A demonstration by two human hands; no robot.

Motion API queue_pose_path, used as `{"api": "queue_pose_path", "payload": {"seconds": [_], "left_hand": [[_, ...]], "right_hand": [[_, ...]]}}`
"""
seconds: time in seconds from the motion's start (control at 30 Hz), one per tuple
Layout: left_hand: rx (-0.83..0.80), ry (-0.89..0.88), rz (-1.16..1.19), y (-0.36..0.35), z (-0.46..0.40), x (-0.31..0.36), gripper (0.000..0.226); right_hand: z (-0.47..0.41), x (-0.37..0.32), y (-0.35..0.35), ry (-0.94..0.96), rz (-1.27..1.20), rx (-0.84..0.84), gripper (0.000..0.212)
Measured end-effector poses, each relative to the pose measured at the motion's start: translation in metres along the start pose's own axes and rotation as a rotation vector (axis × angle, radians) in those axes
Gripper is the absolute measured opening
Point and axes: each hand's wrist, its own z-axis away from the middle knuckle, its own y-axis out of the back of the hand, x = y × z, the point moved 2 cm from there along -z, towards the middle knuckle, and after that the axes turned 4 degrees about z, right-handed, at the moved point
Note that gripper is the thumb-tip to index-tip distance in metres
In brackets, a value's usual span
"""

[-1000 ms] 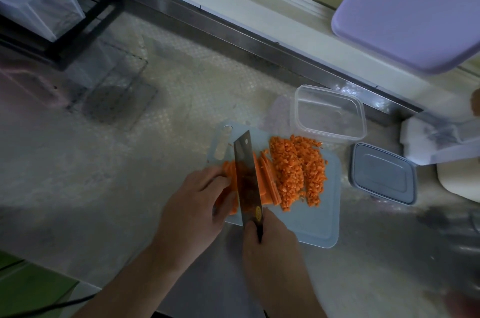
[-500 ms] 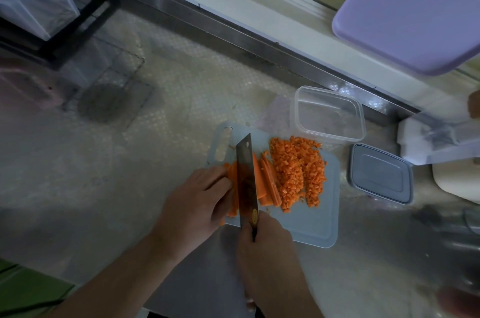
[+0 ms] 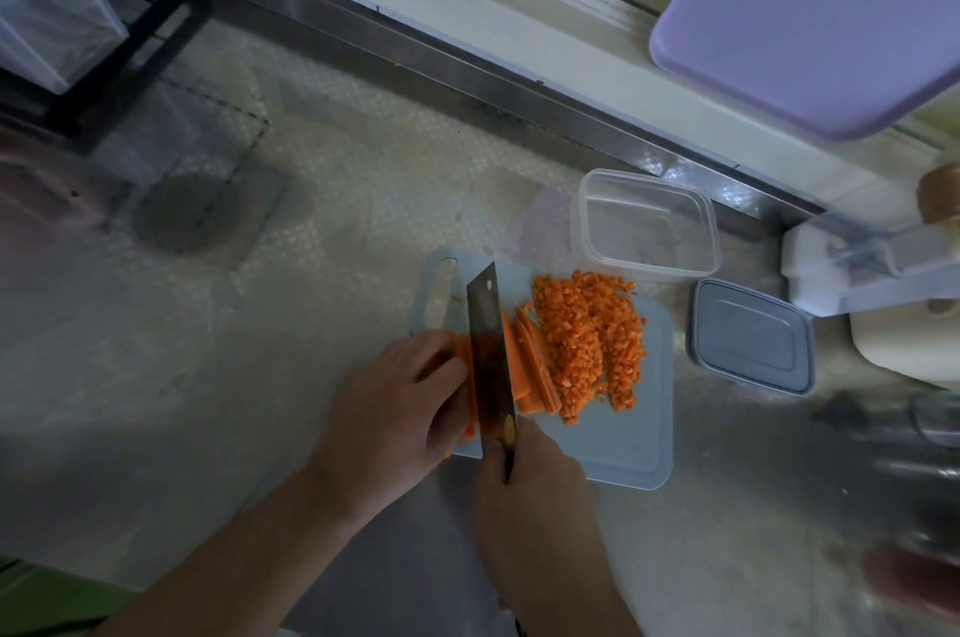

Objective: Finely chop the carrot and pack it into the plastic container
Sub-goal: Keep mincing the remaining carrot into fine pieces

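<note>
Slicing carrot slab (image 3: 467, 376) lengthwise on cutting board (image 3: 639, 439). Right hand (image 3: 530, 485) fingers wrapping cleaver (image 3: 488, 355) handle; left hand (image 3: 395, 407) fingers curling, pinning carrot at 9 o'clock of blade. Still needing cross-cutting of strips (image 3: 530, 366) to match diced pile (image 3: 587, 335) at 3 o'clock, then packing into plastic container (image 3: 644, 225).

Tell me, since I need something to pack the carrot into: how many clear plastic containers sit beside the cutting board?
1: the clear plastic container stands open just beyond the cutting board; its lid lies right of the board.
</note>
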Motion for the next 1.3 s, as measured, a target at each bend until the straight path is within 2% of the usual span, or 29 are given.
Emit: {"api": "queue_pose_path", "payload": {"seconds": [0.47,0.57,0.67,0.73,0.83,1.3], "left_hand": [[0.035,-0.024,0.054,0.000,-0.001,-0.001,0.008],[0.010,0.010,0.066,-0.001,0.001,-0.002,0.009],[0.008,0.052,0.100,0.001,0.002,-0.004,0.016],[0.008,0.077,0.146,0.004,0.002,-0.007,0.020],[-0.005,0.048,0.194,0.007,0.006,-0.013,0.015],[0.032,-0.003,0.112,0.005,0.009,-0.010,0.014]], "right_hand": [[-0.002,-0.018,-0.005,-0.026,-0.079,-0.016,0.013],[-0.004,-0.016,-0.002,-0.001,-0.120,-0.003,0.023],[-0.004,-0.010,0.001,-0.001,-0.141,0.030,0.018],[-0.001,-0.007,0.002,-0.006,-0.149,0.059,0.024],[0.005,-0.005,0.002,-0.008,-0.146,0.060,0.029],[0.007,-0.005,0.002,-0.002,-0.051,0.039,0.030]]}}
